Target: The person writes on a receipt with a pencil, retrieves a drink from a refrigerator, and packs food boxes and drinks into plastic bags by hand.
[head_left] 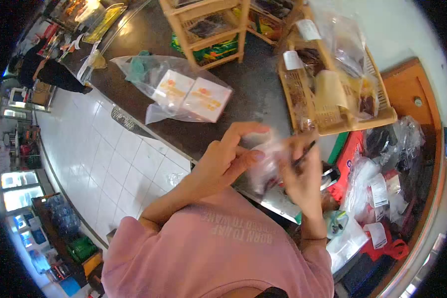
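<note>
In front of my chest, my left hand (241, 151) is closed, with thumb and fingers pinching a small clear plastic bag (264, 166). The bag is blurred and I cannot make out its contents. My right hand (301, 174) is on the bag's other side, smeared by motion, its fingers curled around a dark, slim object (304, 153), perhaps a pen. Beyond my left hand, a larger clear bag (154, 102) with two white boxes (188, 95) with orange print lies on the dark counter (263, 94).
Tan plastic baskets (333, 127) with packaged goods stand at the right, and a tan rack (216, 37) at the back. Plastic bags (360, 181) and a red bag (343, 166) crowd the right side. A person in dark clothes (54, 74) is far left, beyond the tiled floor (109, 164).
</note>
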`<state>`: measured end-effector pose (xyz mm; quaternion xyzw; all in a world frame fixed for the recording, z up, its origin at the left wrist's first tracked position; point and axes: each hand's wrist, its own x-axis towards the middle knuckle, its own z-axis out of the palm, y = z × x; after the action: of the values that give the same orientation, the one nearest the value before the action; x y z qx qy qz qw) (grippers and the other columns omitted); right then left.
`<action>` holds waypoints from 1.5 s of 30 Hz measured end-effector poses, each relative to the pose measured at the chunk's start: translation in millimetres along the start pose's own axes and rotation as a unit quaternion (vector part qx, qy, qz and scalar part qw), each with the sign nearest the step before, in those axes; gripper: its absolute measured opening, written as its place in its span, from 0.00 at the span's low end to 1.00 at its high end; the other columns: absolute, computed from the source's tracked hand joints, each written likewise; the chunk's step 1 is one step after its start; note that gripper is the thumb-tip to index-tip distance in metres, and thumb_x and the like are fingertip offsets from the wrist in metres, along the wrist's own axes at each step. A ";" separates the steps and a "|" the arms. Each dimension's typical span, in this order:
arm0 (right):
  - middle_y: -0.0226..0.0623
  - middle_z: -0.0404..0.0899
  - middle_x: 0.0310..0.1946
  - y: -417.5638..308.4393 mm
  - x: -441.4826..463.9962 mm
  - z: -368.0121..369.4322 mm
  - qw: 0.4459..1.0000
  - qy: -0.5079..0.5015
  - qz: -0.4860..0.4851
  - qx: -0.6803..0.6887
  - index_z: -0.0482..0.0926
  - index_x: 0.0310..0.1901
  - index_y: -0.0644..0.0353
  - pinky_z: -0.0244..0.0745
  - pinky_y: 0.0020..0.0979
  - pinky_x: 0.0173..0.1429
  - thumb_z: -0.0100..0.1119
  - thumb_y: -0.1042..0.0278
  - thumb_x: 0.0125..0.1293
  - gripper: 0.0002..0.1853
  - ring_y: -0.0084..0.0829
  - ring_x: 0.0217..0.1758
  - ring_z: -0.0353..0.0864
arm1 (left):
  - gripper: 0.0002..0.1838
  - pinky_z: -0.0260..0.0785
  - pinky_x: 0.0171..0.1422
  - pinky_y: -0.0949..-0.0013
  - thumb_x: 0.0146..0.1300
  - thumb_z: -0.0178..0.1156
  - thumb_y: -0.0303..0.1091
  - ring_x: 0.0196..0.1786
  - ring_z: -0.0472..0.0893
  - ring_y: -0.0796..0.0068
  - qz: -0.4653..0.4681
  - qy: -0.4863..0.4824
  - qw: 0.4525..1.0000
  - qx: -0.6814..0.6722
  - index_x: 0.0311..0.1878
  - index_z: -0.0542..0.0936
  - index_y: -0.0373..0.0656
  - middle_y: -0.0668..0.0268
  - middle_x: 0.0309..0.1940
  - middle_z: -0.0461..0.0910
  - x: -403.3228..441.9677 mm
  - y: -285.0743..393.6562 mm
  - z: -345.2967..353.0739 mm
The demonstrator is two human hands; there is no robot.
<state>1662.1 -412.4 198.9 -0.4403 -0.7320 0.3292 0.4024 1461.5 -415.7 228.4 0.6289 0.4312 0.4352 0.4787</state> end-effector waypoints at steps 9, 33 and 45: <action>0.35 0.70 0.34 -55.8 161.3 147.0 0.831 0.244 -0.090 0.492 0.65 0.46 0.56 0.65 0.27 0.47 0.48 0.65 0.59 0.14 0.28 0.42 0.68 | 0.20 0.63 0.50 0.66 0.49 0.64 0.38 0.45 0.72 0.63 0.096 0.323 0.830 0.445 0.44 0.72 0.38 0.57 0.48 0.68 31.9 -115.8 -268.6; 0.47 0.73 0.39 -9.4 193.1 253.3 0.933 -0.063 -0.091 -0.343 0.67 0.46 0.63 0.65 0.41 0.43 0.43 0.58 0.59 0.19 0.45 0.40 0.71 | 0.21 0.61 0.55 0.67 0.59 0.50 0.38 0.52 0.69 0.67 0.182 -0.074 0.966 0.169 0.55 0.69 0.38 0.60 0.51 0.69 68.9 -123.5 -297.6; 0.46 0.71 0.47 -95.6 217.6 181.9 0.912 -0.085 -0.257 -0.307 0.65 0.53 0.62 0.65 0.40 0.53 0.45 0.42 0.59 0.31 0.45 0.51 0.69 | 0.20 0.59 0.57 0.66 0.61 0.50 0.37 0.50 0.69 0.66 0.148 -0.079 0.970 0.178 0.52 0.70 0.34 0.59 0.46 0.70 69.7 -109.2 -317.0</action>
<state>1403.2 -275.5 260.3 -0.3088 -0.9165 0.0093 0.2542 1160.8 -258.4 182.7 0.7934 0.3646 0.3666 0.3214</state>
